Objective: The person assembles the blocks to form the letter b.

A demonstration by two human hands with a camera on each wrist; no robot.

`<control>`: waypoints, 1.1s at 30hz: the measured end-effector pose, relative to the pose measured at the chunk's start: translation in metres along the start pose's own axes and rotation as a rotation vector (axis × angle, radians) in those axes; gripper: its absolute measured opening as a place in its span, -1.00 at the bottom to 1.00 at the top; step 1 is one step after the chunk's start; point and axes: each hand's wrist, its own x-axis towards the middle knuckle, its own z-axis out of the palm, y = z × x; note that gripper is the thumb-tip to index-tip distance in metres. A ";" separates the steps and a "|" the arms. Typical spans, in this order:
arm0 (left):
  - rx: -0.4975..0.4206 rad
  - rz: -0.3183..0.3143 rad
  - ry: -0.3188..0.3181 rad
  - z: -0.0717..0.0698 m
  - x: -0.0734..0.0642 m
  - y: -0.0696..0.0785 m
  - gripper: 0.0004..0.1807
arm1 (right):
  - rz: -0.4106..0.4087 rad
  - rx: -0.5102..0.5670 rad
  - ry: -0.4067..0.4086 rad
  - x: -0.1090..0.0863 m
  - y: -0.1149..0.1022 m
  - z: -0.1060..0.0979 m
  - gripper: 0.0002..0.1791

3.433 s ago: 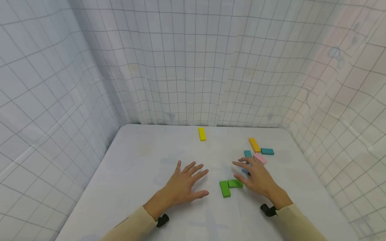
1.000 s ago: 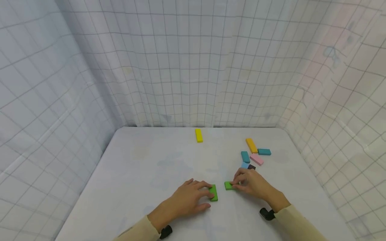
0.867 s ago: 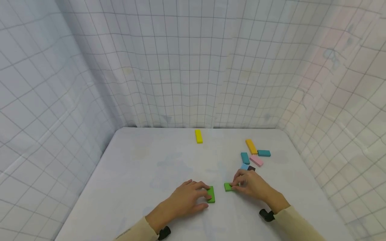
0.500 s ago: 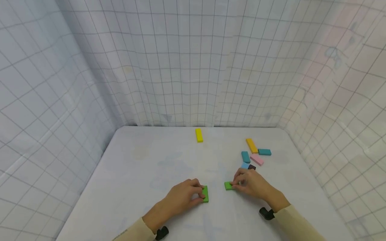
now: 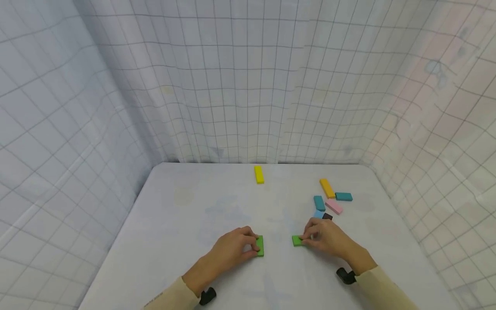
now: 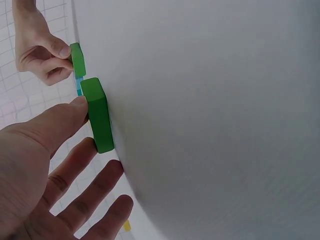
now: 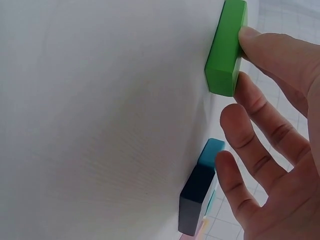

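Observation:
Two green rectangular blocks lie on the white table, a gap between them. My left hand [image 5: 232, 248] pinches the left green block [image 5: 260, 246] between thumb and fingers; it points away from me lengthwise. In the left wrist view the thumb [image 6: 70, 112] is on the long side of this block [image 6: 101, 120], and the other fingers spread below. My right hand [image 5: 327, 238] pinches the right green block [image 5: 296, 240], which lies crosswise and is partly covered by the fingers. The right wrist view shows the thumb on this block's [image 7: 226, 50] upper face, other fingers off it.
Behind my right hand lie a light blue block [image 5: 319, 214], a black block [image 5: 327, 216], two teal blocks [image 5: 319, 203], a pink block [image 5: 334, 206] and an orange block [image 5: 327, 188]. A yellow block [image 5: 259, 175] sits at the far edge. Gridded white curtains [image 5: 232, 107] surround the table.
From spread fingers above the table, both hands have come down to pinch the green blocks. The left block has slid left, away from the right one, which has hardly moved in the last second.

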 end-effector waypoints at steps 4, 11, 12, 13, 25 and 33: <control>0.001 -0.018 -0.001 -0.004 0.004 -0.004 -0.94 | -0.003 0.008 -0.001 -0.002 0.001 -0.001 -0.89; 0.006 -0.026 -0.008 -0.004 0.008 -0.006 -0.94 | -0.014 0.007 -0.007 -0.003 0.001 -0.001 -0.91; 0.003 -0.021 -0.004 -0.004 0.008 -0.006 -0.95 | -0.016 0.002 -0.001 -0.003 0.000 -0.001 -0.90; 0.000 -0.017 0.000 -0.004 0.009 -0.006 -0.95 | -0.025 0.005 0.006 -0.003 0.000 -0.002 -0.90; 0.009 0.012 0.022 -0.012 0.009 -0.008 -0.93 | -0.012 0.014 0.013 0.004 -0.004 -0.002 -0.92; -0.020 0.011 0.008 -0.013 0.005 -0.004 -0.94 | 0.034 0.015 -0.028 0.003 -0.003 -0.001 -0.95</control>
